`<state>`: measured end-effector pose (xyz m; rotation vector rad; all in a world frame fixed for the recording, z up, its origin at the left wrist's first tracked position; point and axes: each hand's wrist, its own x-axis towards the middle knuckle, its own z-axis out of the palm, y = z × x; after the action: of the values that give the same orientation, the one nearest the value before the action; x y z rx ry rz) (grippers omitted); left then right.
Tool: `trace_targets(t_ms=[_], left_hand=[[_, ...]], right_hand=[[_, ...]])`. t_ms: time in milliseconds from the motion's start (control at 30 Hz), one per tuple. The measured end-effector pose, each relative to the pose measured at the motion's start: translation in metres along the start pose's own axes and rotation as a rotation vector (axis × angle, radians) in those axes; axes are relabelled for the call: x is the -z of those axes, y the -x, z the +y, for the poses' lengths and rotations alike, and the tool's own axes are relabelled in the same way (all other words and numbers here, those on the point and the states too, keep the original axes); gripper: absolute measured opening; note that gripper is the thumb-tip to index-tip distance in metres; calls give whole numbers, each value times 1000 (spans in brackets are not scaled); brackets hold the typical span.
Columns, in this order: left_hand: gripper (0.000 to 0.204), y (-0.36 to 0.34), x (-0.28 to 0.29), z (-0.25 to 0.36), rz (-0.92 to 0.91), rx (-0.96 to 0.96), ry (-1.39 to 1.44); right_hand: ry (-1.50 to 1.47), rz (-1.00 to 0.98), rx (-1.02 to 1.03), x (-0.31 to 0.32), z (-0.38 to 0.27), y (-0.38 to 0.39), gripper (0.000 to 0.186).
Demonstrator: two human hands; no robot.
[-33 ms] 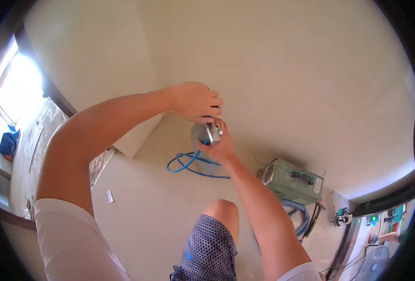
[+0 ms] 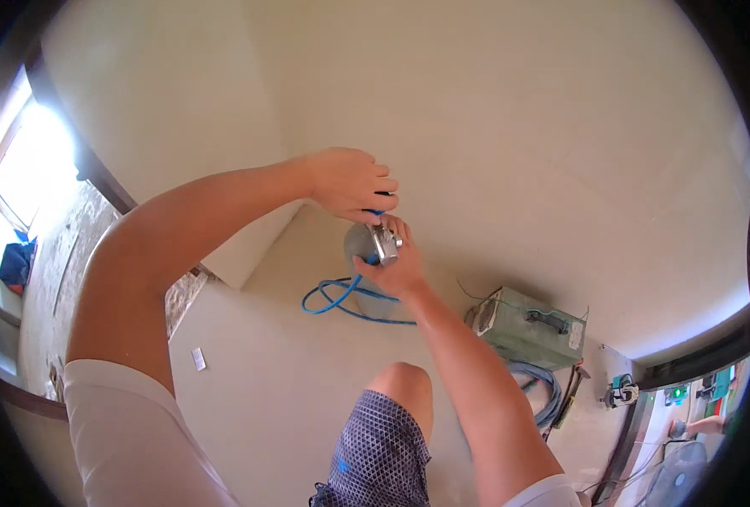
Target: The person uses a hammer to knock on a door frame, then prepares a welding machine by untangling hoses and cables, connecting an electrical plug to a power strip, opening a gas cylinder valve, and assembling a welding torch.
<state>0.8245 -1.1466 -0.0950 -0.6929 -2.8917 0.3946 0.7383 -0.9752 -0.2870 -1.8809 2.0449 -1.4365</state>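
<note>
A shiny metal valve fitting sits at the top of a rounded grey cylinder, close to the wall corner. My right hand is wrapped round the fitting from the right, thumb on the near side. Just above it, my left hand closes its fingers on a small blue knob, mostly hidden under them. From beside my right thumb a blue hose loops down to the floor. The lower part of the cylinder shows only partly behind my hand and the hose.
A green metal box with a top handle stands by the wall on the right. Coiled grey cable and a hammer lie near it. A small white card is on the floor. A fan stands at the lower right.
My left hand has turned and shifted slightly to the left, so more of the blue knob shows. My right hand keeps its hold on the fitting.
</note>
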Motion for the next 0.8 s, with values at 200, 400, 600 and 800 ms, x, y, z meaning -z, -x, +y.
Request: trace_targets(t_ms=[200, 400, 600, 800], left_hand=[[32, -24, -4, 42, -343, 582, 68], [32, -30, 10, 52, -339, 663, 0], [31, -3, 9, -10, 10, -281, -52], [26, -38, 13, 41, -477, 580, 94]], right_hand=[[-47, 13, -40, 2, 0, 1, 73], [-22, 63, -1, -1, 1, 2, 70], [-72, 68, -2, -8, -12, -1, 77], [-27, 36, -19, 0, -10, 4, 81]])
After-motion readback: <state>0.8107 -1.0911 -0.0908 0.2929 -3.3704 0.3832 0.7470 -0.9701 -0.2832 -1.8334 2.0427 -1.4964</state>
